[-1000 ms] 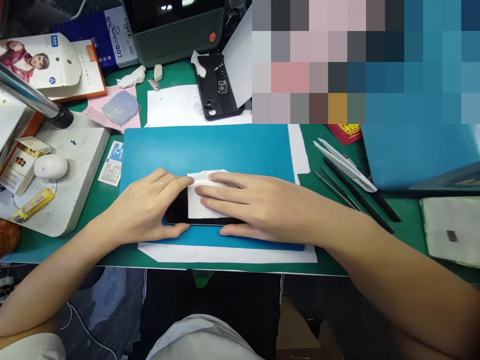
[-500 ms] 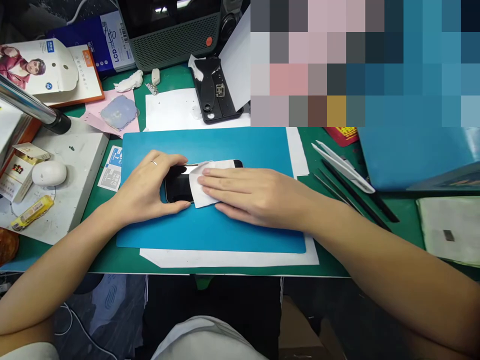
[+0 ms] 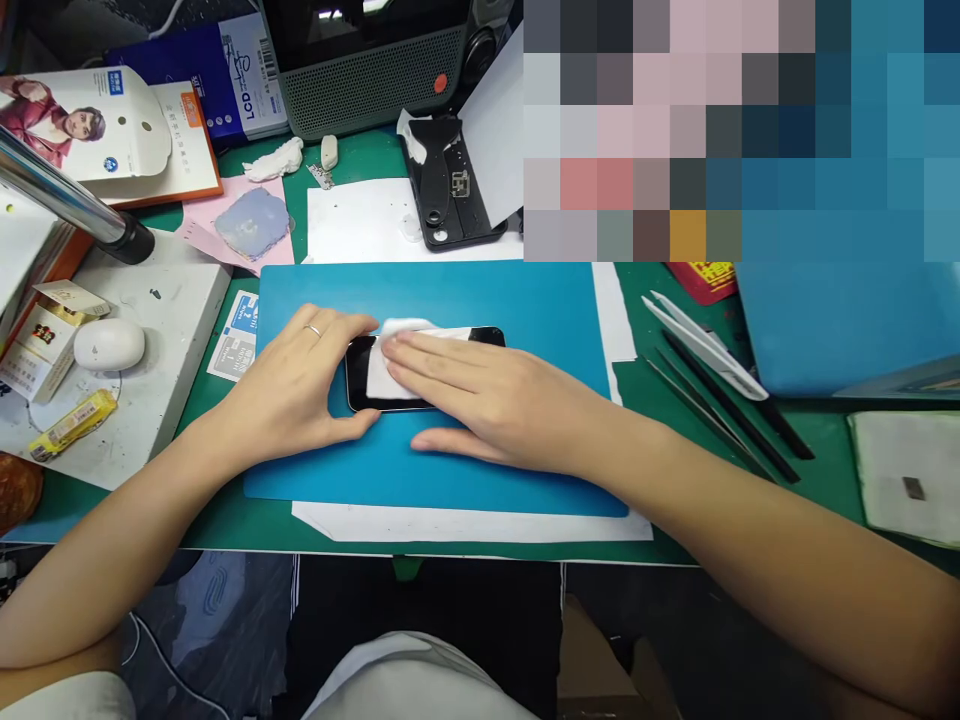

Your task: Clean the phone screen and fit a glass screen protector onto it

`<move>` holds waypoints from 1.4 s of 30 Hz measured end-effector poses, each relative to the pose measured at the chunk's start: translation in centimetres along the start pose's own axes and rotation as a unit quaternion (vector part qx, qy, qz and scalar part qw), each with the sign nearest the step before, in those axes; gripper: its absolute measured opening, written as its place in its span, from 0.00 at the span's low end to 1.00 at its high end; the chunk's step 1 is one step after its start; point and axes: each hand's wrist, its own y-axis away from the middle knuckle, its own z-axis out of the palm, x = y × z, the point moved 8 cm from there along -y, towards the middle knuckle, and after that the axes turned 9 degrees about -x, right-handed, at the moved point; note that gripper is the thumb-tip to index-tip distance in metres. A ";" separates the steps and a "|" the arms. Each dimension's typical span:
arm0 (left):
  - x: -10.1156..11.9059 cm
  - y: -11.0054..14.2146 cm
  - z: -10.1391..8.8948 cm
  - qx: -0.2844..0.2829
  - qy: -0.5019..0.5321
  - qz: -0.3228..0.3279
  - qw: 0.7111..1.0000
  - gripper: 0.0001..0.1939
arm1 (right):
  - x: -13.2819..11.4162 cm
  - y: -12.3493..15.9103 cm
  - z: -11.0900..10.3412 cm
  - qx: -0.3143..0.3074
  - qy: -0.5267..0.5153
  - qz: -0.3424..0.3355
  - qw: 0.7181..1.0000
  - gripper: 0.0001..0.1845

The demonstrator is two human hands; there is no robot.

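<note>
A black smartphone (image 3: 358,375) lies on the blue mat (image 3: 487,490), its dark glass facing up. My left hand (image 3: 307,380) is around its left end, with the thumb at the near edge and the fingers at the far edge. A white wipe (image 3: 382,382) covers much of the screen. My right hand (image 3: 487,395) presses that wipe onto the glass with its fingers stretched flat and together, the thumb held apart over the mat. Both the middle of the phone and part of the wipe are hidden under the right hand.
Right of the mat lie white tweezers (image 3: 705,345) and dark tweezers (image 3: 727,405). A black phone holder (image 3: 435,190) stands behind it. At left, a white box (image 3: 172,330) carries an earbud case (image 3: 109,345). A metal pole (image 3: 75,195) slants in above it.
My right hand has slid the wipe left along the screen, and its thumb has spread away from the fingers. My left hand stays at the phone's left end. The whole view has shifted slightly.
</note>
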 end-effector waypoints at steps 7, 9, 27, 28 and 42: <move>-0.2 -0.6 0.2 0.006 0.005 0.012 1.000 0.32 | 0.4 0.1 -0.9 0.039 0.018 0.004 0.999 0.26; -0.1 -0.6 0.3 0.004 0.005 0.016 1.000 0.32 | -0.1 0.0 -0.2 0.017 0.007 -0.011 1.000 0.31; 0.2 -0.4 0.6 -0.036 -0.018 0.059 0.997 0.55 | -2.0 -1.1 2.8 -0.055 -0.010 -0.035 0.998 0.52; 0.3 -0.5 0.7 -0.040 -0.019 0.064 0.997 0.57 | -2.3 -1.1 2.8 -0.053 -0.011 -0.044 0.998 0.51; 1.8 0.5 -0.5 0.027 -0.073 0.130 0.988 0.28 | -2.7 -1.1 2.7 -0.039 -0.039 -0.023 0.998 0.49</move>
